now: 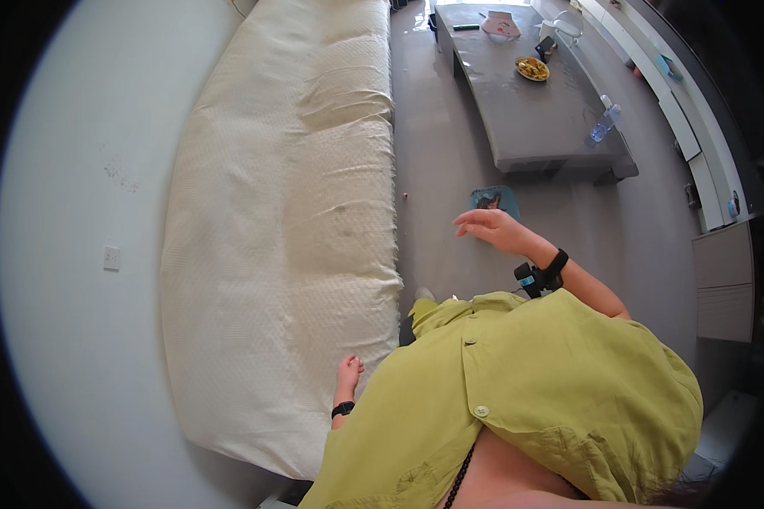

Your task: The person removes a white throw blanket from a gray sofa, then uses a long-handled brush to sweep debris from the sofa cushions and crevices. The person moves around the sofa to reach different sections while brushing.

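My right hand [493,229] is held out over the floor in front of my body. Its fingers stretch to the left with nothing in them, and a black strap with a small device [538,275] circles that wrist. Beyond the fingers, partly hidden by the hand, a blue stool or mat with a printed picture [496,196] is on the floor. Down at my side is my left hand [350,370], beside the front edge of a sofa [280,254] with a cream quilted cover. Its fingers are curled, and I see nothing in them. A black watch [342,409] is on that wrist.
A low grey table [535,121] stands ahead on the right. It bears a plate of food [533,69], a plastic bottle [605,124], a dark phone-like object [545,47] and a pink item [501,25]. White wall cabinets [678,127] line the right; a wall [89,210] runs along the left.
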Tool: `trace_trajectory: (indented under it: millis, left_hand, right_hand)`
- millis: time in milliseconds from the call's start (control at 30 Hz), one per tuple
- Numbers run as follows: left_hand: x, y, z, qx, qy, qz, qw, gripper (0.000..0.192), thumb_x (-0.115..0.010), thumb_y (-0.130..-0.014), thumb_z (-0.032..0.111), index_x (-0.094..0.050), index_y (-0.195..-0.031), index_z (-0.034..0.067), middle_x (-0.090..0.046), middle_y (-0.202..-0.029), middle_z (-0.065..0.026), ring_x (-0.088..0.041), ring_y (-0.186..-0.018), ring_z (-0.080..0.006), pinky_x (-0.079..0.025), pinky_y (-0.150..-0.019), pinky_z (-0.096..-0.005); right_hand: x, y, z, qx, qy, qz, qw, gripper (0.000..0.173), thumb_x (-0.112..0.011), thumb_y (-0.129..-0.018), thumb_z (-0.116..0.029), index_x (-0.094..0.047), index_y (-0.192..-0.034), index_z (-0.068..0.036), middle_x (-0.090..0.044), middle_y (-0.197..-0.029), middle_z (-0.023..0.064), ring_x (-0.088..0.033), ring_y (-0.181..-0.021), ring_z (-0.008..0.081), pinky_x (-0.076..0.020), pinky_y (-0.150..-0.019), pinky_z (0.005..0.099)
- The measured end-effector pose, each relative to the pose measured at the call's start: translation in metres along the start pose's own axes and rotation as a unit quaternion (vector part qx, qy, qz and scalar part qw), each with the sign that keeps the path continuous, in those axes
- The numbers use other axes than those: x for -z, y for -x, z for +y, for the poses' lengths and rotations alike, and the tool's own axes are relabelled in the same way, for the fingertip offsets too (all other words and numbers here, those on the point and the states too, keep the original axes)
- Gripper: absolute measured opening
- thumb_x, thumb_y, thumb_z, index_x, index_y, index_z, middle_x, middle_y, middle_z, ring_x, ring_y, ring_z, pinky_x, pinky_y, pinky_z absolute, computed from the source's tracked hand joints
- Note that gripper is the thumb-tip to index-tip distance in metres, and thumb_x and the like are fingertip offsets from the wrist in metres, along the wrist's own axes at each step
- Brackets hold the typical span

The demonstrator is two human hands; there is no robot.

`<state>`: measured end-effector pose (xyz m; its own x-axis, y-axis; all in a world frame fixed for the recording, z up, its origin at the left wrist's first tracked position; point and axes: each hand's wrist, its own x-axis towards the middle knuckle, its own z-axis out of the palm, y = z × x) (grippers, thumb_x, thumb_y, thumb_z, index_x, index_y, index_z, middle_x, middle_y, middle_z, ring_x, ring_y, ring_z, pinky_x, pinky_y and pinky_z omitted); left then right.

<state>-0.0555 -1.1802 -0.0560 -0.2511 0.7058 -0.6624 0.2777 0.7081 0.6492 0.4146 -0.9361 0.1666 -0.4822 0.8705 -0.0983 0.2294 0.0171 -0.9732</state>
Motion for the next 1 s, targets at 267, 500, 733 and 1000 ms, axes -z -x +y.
trace_trajectory:
  millis: [267, 500, 733, 1000]
  left_hand:
    - [-0.006, -0.072, 0.117, 0.013, 0.09, -0.009, 0.996, 0.04, -0.05, -0.094, 0.024, -0.046, -0.127, 0.002, -0.065, -0.094, -0.0103, -0.064, -0.08, -0.0157, -0.047, -0.064, -0.0249]
    - [-0.005, -0.18, 0.228, 0.016, 0.074, -0.009, 0.997, 0.043, -0.051, -0.094, 0.023, -0.041, -0.131, 0.003, -0.065, -0.096, -0.0103, -0.064, -0.08, -0.0156, -0.047, -0.064, -0.0245]
    - [0.046, -0.299, 0.376, -0.006, 0.117, -0.034, 0.993, 0.041, -0.051, -0.094, 0.02, -0.043, -0.13, 0.003, -0.066, -0.096, -0.0101, -0.065, -0.081, -0.0171, -0.049, -0.066, -0.0257]
    - [0.006, -0.395, 0.559, -0.084, 0.164, -0.064, 0.981, 0.039, -0.049, -0.095, 0.018, -0.042, -0.13, 0.003, -0.065, -0.101, -0.0128, -0.066, -0.084, -0.0187, -0.052, -0.071, -0.0279]
  right_hand:
    - [0.037, -0.094, -0.066, 0.067, -0.032, -0.039, 0.996, 0.022, -0.049, -0.094, -0.012, -0.059, -0.111, -0.003, -0.066, -0.095, 0.0027, -0.058, -0.09, 0.0106, -0.045, -0.081, 0.0253]
    - [0.086, -0.248, -0.097, 0.101, -0.049, -0.002, 0.994, 0.021, -0.049, -0.094, -0.012, -0.06, -0.11, -0.004, -0.066, -0.092, 0.0013, -0.059, -0.089, 0.0097, -0.0455, -0.08, 0.0254]
    - [0.121, -0.353, -0.112, 0.144, -0.034, 0.004, 0.989, 0.021, -0.051, -0.093, -0.011, -0.06, -0.111, -0.004, -0.067, -0.091, 0.0039, -0.061, -0.087, 0.0117, -0.0459, -0.079, 0.0262]
    - [0.212, -0.459, -0.103, 0.139, -0.02, 0.04, 0.989, 0.022, -0.051, -0.093, -0.011, -0.06, -0.111, -0.004, -0.067, -0.092, 0.0048, -0.061, -0.086, 0.013, -0.0465, -0.078, 0.0267]
